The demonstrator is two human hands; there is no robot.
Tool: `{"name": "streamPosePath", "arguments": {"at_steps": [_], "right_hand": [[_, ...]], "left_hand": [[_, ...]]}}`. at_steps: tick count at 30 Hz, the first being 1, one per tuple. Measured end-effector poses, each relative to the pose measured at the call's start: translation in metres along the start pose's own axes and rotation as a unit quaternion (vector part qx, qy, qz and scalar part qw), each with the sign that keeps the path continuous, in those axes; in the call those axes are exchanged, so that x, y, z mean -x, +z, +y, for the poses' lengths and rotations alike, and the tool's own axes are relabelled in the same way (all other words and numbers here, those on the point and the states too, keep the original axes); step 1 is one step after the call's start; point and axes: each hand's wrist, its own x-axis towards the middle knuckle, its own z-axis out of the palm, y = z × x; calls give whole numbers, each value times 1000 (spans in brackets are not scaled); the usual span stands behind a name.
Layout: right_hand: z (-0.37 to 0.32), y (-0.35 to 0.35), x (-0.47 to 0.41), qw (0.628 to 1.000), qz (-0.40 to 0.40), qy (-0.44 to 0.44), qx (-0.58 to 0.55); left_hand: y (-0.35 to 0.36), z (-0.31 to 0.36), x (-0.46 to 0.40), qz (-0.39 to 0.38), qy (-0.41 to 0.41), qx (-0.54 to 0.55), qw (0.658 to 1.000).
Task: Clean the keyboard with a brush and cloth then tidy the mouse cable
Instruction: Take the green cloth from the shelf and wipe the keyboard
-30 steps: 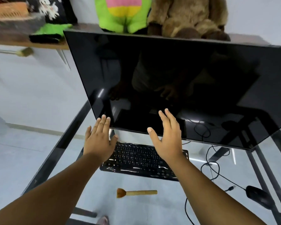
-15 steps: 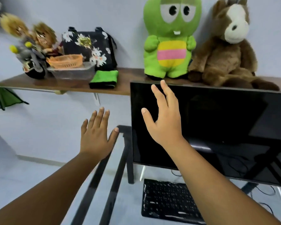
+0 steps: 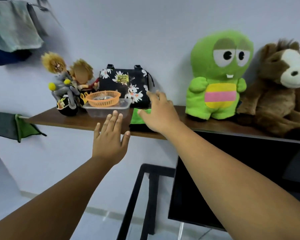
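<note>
A folded green and black cloth (image 3: 137, 117) lies on the wooden shelf (image 3: 73, 121), in front of a floral bag. My right hand (image 3: 160, 113) is stretched out over the cloth with fingers spread, hiding its right part; whether it touches the cloth is unclear. My left hand (image 3: 110, 139) hovers open below the shelf's front edge, holding nothing. The keyboard, brush, mouse and its cable are out of view.
On the shelf stand a doll on a toy motorbike (image 3: 66, 87), an orange basket (image 3: 103, 98) in a clear tub (image 3: 107, 110), a floral bag (image 3: 126, 83), a green plush (image 3: 216, 75) and a brown plush horse (image 3: 280, 87). The black monitor (image 3: 249, 179) and table frame (image 3: 139, 196) lie below.
The view has swung up from the keyboard and brush to the shelf. Both hands rose, and my right hand reached forward to the green cloth.
</note>
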Motion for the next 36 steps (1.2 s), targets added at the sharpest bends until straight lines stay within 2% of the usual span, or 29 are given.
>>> {"name": "streamPosePath", "arguments": {"at_steps": [7, 14, 17, 20, 25, 31, 36], "right_hand": [[-16, 40, -38, 973, -188, 116, 67], [-16, 48, -52, 966, -193, 129, 112], [-11, 42, -50, 968, -181, 105, 135], [-4, 36, -45, 982, -127, 89, 109], [2, 6, -27, 998, 33, 48, 0], [27, -43, 32, 974, 213, -47, -69], [69, -70, 102, 948, 289, -93, -94]], "left_hand": [[11, -14, -11, -19, 18, 20, 999], [15, -18, -11, -18, 24, 9, 1000], [14, -17, -11, -20, 20, 12, 1000], [10, -12, -9, -19, 22, 24, 999], [-2, 9, -9, 9, 43, 46, 998], [-19, 53, 6, 33, 72, 78, 994], [-22, 100, 41, 32, 92, 100, 990]]}}
